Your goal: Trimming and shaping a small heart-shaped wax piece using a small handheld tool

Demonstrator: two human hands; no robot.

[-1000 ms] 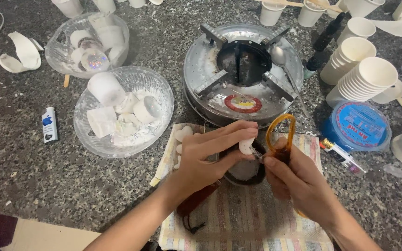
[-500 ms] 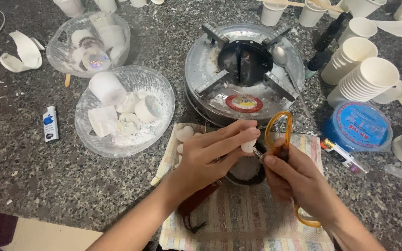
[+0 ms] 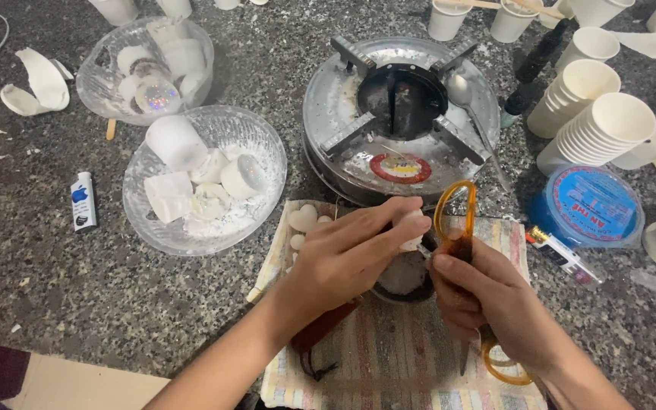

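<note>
My left hand [image 3: 343, 262] pinches a small white wax piece [image 3: 410, 231] between thumb and fingers, over a small dark pot [image 3: 402, 279] with white contents. My right hand [image 3: 487, 300] grips orange-handled scissors [image 3: 457, 220], their tip touching the wax piece. Both hands hover over a striped cloth [image 3: 389, 357]. More small white pieces [image 3: 301, 220] lie on the cloth just left of my left hand.
A round metal burner [image 3: 400, 114] with a spoon [image 3: 465, 102] sits beyond the hands. Two glass bowls [image 3: 256, 144] [image 3: 96, 80] of white wax chunks stand left. Stacked paper cups [image 3: 597, 125], a blue lid [image 3: 594, 205] and a lighter [image 3: 559, 254] are right; a small white-blue lighter [image 3: 81, 201] lies left.
My left hand has turned the wax piece and closed more over it. My right hand shifted slightly down, and the scissors' lower orange loop now shows below it.
</note>
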